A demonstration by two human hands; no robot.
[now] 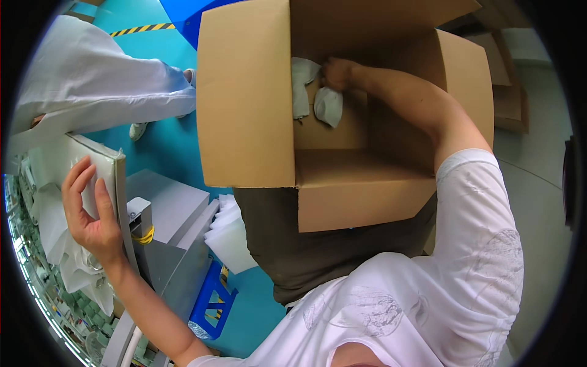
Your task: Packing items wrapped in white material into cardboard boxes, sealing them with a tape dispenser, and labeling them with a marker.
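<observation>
My right hand point(338, 74) is down inside an open cardboard box point(244, 98), its fingers curled in. Right by the fingers lie two small white wrapped bundles: a longer one point(302, 88) against the box's left wall and a rounded one point(329, 107) just below the hand. Whether the fingers grip anything is hidden. Far to the left, my left hand point(92, 214) has its fingers stretched and the thumb apart. It rests against a white flat panel or pack point(101, 148) with clear film at its edge, and grips nothing.
A person in white clothes point(110, 79) stands at the upper left. Below are a grey-white cabinet point(168, 196), yellow cable point(145, 235), white foam sheets point(229, 238) and a blue stand point(213, 306). More cardboard point(507, 85) stands at right. Striped tape point(143, 29) marks the teal floor.
</observation>
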